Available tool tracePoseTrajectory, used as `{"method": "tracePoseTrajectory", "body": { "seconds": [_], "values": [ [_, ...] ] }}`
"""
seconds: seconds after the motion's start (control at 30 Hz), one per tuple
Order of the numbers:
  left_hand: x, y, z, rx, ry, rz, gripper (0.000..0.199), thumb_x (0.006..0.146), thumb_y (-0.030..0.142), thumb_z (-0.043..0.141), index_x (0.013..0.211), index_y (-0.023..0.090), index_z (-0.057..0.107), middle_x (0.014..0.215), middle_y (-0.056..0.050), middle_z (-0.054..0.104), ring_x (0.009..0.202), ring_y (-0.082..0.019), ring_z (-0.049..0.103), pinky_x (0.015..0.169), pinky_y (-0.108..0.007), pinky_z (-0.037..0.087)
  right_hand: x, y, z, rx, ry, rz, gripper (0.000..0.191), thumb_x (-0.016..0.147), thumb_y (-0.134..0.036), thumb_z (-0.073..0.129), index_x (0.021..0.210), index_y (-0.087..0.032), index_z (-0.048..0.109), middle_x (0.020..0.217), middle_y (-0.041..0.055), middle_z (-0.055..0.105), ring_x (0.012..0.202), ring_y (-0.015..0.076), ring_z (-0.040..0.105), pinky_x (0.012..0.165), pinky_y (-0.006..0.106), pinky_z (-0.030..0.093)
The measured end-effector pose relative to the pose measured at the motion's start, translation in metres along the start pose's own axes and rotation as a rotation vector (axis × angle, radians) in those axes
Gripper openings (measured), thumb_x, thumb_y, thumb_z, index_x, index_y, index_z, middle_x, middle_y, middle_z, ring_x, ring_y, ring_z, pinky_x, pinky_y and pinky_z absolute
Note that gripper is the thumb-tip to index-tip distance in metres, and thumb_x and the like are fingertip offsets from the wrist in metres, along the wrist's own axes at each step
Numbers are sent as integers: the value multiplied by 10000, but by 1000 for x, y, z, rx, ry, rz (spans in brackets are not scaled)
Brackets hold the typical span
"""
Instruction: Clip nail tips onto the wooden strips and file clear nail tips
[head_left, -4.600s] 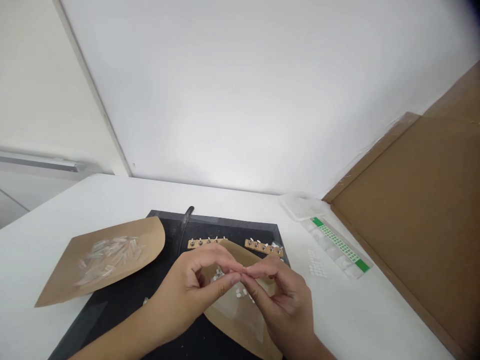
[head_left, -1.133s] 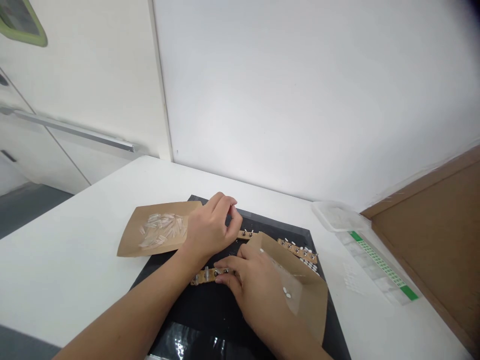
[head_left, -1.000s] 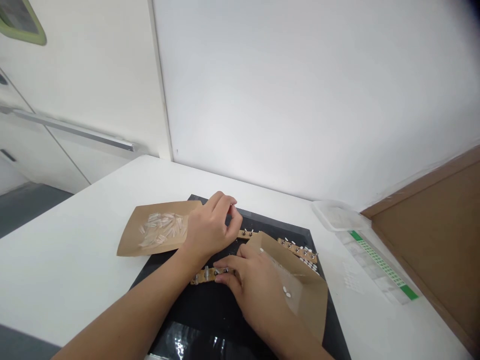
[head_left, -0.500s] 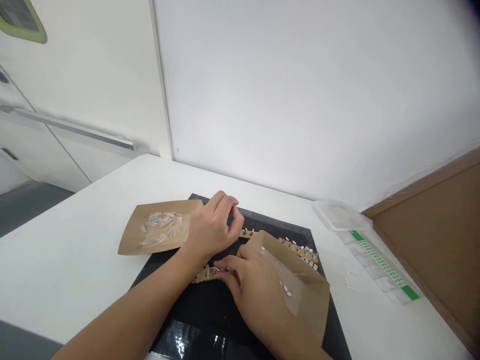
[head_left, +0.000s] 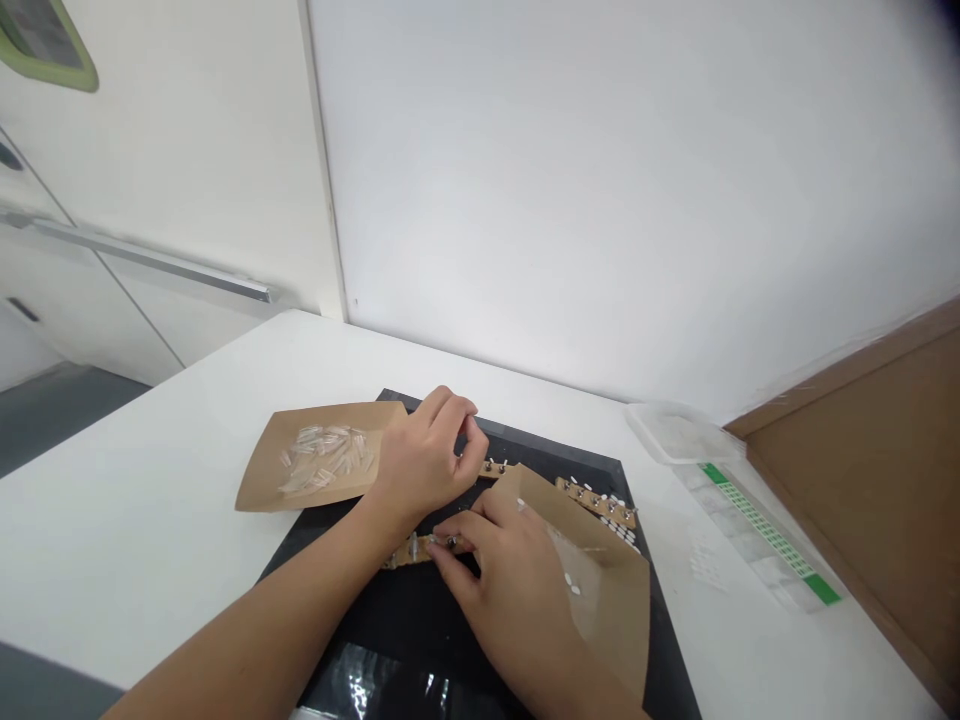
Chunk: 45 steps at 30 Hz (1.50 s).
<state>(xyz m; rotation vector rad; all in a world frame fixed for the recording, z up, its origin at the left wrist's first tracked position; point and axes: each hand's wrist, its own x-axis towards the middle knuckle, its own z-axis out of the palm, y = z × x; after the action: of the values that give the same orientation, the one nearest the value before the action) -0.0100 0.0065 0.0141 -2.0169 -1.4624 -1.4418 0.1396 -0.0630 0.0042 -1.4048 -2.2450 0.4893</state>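
Head cam view: the right hand (head_left: pixel 517 585) is low in the middle of the frame, thumb and index nearly closed right at a narrow tan strip with a row of metal pegs (head_left: pixel 421 549). Tiny clear bits stand on that strip, but I can't tell if the fingers actually have hold of one or of the strip. The left hand (head_left: pixel 431 450) is just above it, fingers curled in, thumb and index tips close together; no way for me to tell if anything's in there.

The strip sits lower center on a black mat (head_left: pixel 420 625), partly behind the left wrist and right fingers. Left of the left hand there's an open brown paper tray (head_left: pixel 259 480) with a pile of clear plastic nail tips (head_left: pixel 334 455). Under and beside the right hand is another brown paper holder (head_left: pixel 626 600) with a few small white ovals (head_left: pixel 574 585). Right of center, a second tan pegged strip (head_left: pixel 592 500) lies on the mat, more white ovals beside it. Further right, on the white table (head_left: pixel 757 640), a clear compartment case with a green label (head_left: pixel 765 525).
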Motion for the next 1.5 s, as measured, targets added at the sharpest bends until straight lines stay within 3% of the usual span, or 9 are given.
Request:
{"method": "tracePoseTrajectory", "body": {
  "seconds": [0.2,0.43,0.87,1.03,1.2,1.27,1.37,1.43,1.5],
  "values": [
    [0,0,1,-4,0,-3,115,939,121,549,918,181,645,802,-13,666,606,-133,529,536,-265,380,2,0,6,21,37,-5,156,888,-175,819,791,-283,761,807,-38,689,762,169,624,740,349,320],
    [0,2,0,-13,-1,-3,124,935,122,539,911,184,644,785,-13,663,596,-134,531,536,-265,382,5,-6,6,-19,-17,-13,202,889,-113,718,726,-220,666,772,-29,678,688,147,546,710,340,265],
    [-1,0,2,-2,-23,-21,116,934,126,546,923,186,645,813,-18,682,603,-138,536,545,-265,387,11,-15,5,-153,-115,-41,149,903,-112,625,794,-213,631,799,11,715,731,190,596,694,341,265],
    [0,-3,0,18,-12,-39,111,923,127,556,935,184,651,835,-26,693,608,-144,538,561,-273,396,9,-15,5,-172,-96,-21,139,906,-141,663,790,-219,657,798,12,715,760,201,598,752,359,301],
    [1,-8,1,34,-9,-52,102,923,134,560,933,185,648,830,-30,680,655,-162,572,576,-278,404,6,-13,-7,-113,-38,18,49,931,-259,740,885,-266,726,917,-3,732,918,236,643,882,402,353],
    [1,-10,2,39,-16,-57,103,926,135,557,932,185,646,829,-28,676,646,-159,561,578,-278,408,1,-11,-15,-124,-24,12,40,929,-288,764,939,-274,727,950,-2,724,950,248,652,888,407,375],
    [1,-12,4,44,-25,-63,107,927,132,553,927,187,645,815,-23,672,636,-154,554,581,-273,412,-14,0,-25,-238,-33,-10,193,854,-262,837,1000,-268,711,998,20,709,951,279,654,849,404,406],
    [1,-13,5,46,-25,-66,109,924,134,554,929,189,647,803,-21,669,640,-155,563,582,-269,415,-28,13,-26,-302,-29,-30,311,777,-242,884,1026,-274,700,989,26,704,902,293,656,788,392,411],
    [0,-13,5,46,-22,-66,109,920,136,553,926,192,646,793,-19,667,643,-156,574,582,-266,419,-42,30,-23,-299,-18,-46,306,765,-183,852,1007,-283,692,972,15,710,851,275,661,753,373,407]
  ]
}}
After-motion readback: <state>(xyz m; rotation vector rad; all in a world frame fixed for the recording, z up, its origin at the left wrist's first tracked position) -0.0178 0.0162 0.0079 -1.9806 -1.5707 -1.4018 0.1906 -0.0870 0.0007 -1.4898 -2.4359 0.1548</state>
